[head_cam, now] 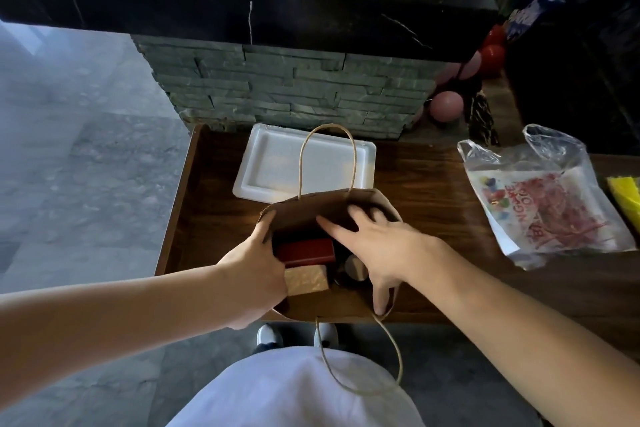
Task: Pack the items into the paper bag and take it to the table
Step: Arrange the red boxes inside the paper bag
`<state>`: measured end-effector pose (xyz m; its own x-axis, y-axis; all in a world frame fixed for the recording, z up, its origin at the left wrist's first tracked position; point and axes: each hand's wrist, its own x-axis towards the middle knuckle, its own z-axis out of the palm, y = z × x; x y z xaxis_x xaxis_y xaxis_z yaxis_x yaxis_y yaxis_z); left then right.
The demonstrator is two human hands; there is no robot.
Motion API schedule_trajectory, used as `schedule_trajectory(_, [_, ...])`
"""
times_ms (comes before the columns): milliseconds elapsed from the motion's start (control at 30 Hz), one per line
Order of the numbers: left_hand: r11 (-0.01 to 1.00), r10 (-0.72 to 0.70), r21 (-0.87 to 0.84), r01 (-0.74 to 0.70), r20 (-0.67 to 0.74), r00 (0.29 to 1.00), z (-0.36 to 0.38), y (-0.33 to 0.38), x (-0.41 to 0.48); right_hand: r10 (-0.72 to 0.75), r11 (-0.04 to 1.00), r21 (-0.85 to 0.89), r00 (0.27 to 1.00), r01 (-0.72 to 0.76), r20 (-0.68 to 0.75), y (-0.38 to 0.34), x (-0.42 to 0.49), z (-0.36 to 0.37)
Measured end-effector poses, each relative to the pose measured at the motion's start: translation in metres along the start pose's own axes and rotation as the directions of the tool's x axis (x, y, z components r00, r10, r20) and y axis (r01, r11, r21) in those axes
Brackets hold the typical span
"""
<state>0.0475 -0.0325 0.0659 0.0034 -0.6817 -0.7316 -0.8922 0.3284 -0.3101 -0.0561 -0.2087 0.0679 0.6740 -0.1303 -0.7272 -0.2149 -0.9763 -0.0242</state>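
A long dark wooden counter (433, 191) with a raised lip runs below a wall of grey stacked stone (294, 87). The open brown paper bag (311, 206) stands at the counter's near edge, towards its left end, one twine handle upright and the other hanging over the edge. Behind the bag, against the far edge, lies a white rectangular foam tray (277, 163). Well to the right sits a clear plastic bag holding printed red-and-white packets (550, 211), and a yellow thing (625, 194) pokes in at the right edge. Pink and red balloons (446, 106) crowd the far right corner.

Inside the paper bag I can see a dark red box (306, 250), a tan patterned box (306, 279) nearer, and a small round pale item (353, 267) beside them.

The left hand (256, 263) grips the bag's left rim. The right hand (377, 243) is spread wide over the mouth, holding nothing, its thumb hooked on the near rim.
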Motion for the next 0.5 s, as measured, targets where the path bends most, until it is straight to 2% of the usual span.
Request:
schedule_trajectory(200, [0.998, -0.043, -0.049, 0.045, 0.047, 0.998, -0.004, -0.006, 0.000, -0.029, 0.999, 0.025, 1.000, 0.029, -0.012, 0.007, 0.002, -0.004])
schedule_trajectory(333, [0.994, -0.070, -0.080, 0.077, 0.089, 0.994, -0.001, -0.008, -0.004, -0.043, 0.986, 0.161, 0.997, 0.031, 0.070, 0.019, 0.004, -0.012])
schedule_trajectory(500, [0.989, -0.069, -0.123, 0.076, 0.065, 0.996, 0.001, -0.013, -0.006, -0.114, 0.947, 0.314, 0.983, 0.063, 0.147, 0.019, 0.017, -0.023])
